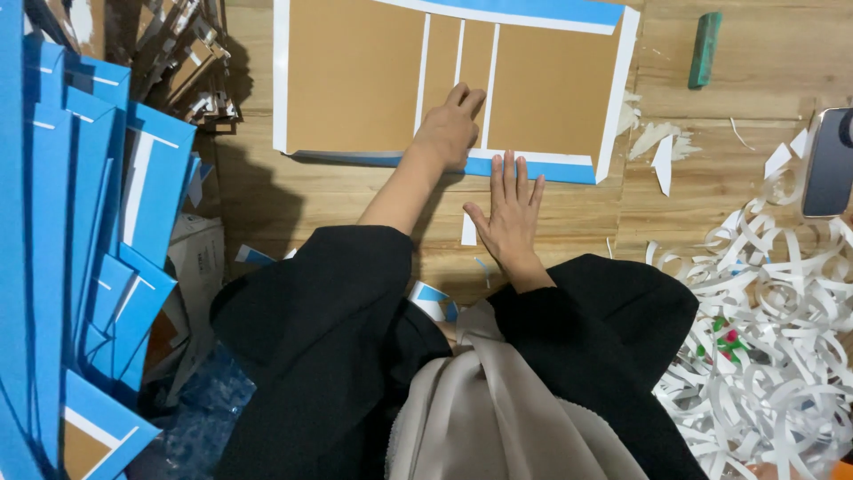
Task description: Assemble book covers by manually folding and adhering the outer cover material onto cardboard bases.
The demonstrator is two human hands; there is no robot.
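A large brown cardboard sheet (355, 76) with white strips and blue paper edging lies on the wooden floor (293, 196) in front of me. My left hand (451, 124) presses flat on the board near its lower middle, fingers over the white strips. My right hand (509, 209) lies flat and open just below the board's blue lower edge (533, 169), fingertips touching it. A small white strip (469, 229) lies next to my right thumb. Both sleeves are black.
A stack of blue-covered boards (80, 249) leans at the left. A heap of white paper strips (773, 320) fills the right. A phone (828, 162) lies at the right edge, a green bar-shaped tool (705, 49) at top right. White scraps (657, 147) sit beside the board.
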